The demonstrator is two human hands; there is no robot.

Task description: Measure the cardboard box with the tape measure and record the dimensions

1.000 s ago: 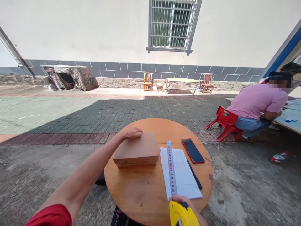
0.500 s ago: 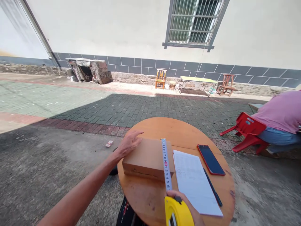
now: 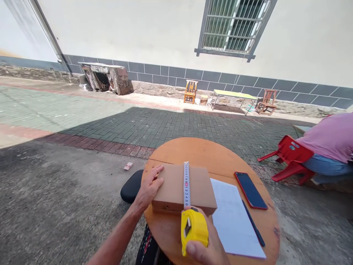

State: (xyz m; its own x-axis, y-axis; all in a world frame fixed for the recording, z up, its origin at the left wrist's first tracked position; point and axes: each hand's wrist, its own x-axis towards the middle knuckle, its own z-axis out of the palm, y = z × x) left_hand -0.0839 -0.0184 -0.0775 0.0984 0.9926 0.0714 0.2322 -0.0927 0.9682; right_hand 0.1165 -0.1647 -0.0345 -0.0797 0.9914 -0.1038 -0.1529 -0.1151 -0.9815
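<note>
A closed brown cardboard box (image 3: 173, 186) lies flat on the round wooden table (image 3: 168, 239). My left hand (image 3: 150, 187) rests against the box's left side, fingers extended over its top edge. In my right hand (image 3: 205, 243) is a yellow tape measure (image 3: 194, 230), gripped in front of the box's near edge. Its white blade (image 3: 186, 189) is pulled out across the box top, with the end hook near the far edge. Numbers run along the blade, with a red mark partway. Right of the box lies a sheet of white paper (image 3: 234, 221), with a black pen (image 3: 253, 224) along its right side.
A phone with a red edge (image 3: 250, 190) lies at the table's right. A black seat (image 3: 132, 186) stands left of the table. To the right, a person in a pink top (image 3: 328, 136) sits on a red plastic chair (image 3: 292, 151). A small packet (image 3: 128, 166) lies on the ground.
My right hand has raised the tape measure and moved it left, so the blade now crosses nearer the box's middle. My left hand has drawn slightly closer on the box's left side.
</note>
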